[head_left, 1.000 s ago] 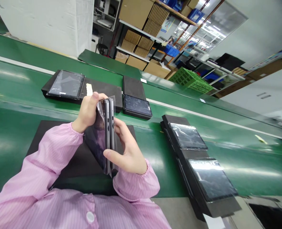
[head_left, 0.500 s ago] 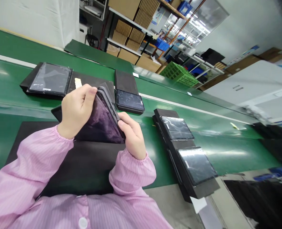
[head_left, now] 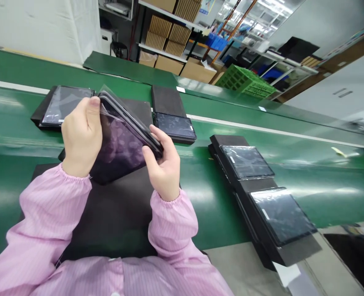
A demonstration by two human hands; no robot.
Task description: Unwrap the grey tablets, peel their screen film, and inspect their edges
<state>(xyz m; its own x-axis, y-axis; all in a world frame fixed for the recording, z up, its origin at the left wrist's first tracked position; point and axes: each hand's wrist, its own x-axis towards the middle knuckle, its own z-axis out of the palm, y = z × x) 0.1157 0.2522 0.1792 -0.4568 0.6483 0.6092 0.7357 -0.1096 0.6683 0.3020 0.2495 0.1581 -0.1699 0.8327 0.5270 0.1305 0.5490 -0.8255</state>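
Observation:
A tablet (head_left: 123, 144) with a dark, glossy, purplish screen is held tilted above a black mat (head_left: 117, 222). My left hand (head_left: 81, 137) is closed at its upper left corner, where clear film (head_left: 109, 92) sticks up past the edge. Whether the fingers pinch only the film there or the tablet too is hard to see. At the other end, my right hand (head_left: 165, 164) grips the tablet's right edge between thumb and fingers. Behind my left hand lies another tablet (head_left: 66, 100) in film on a black box.
A smaller tablet (head_left: 176, 125) rests on a black box (head_left: 168, 98) beyond my hands. To the right, two film-covered tablets, a nearer one (head_left: 283, 216) and a farther one (head_left: 246, 161), lie on black boxes along the green bench (head_left: 197, 197). Shelves with cartons and a green crate (head_left: 243, 80) stand behind.
The tablet has moved left with both hands and turned, showing more of its screen. A flap of clear film now stands out at its upper corner. The view has shifted slightly.

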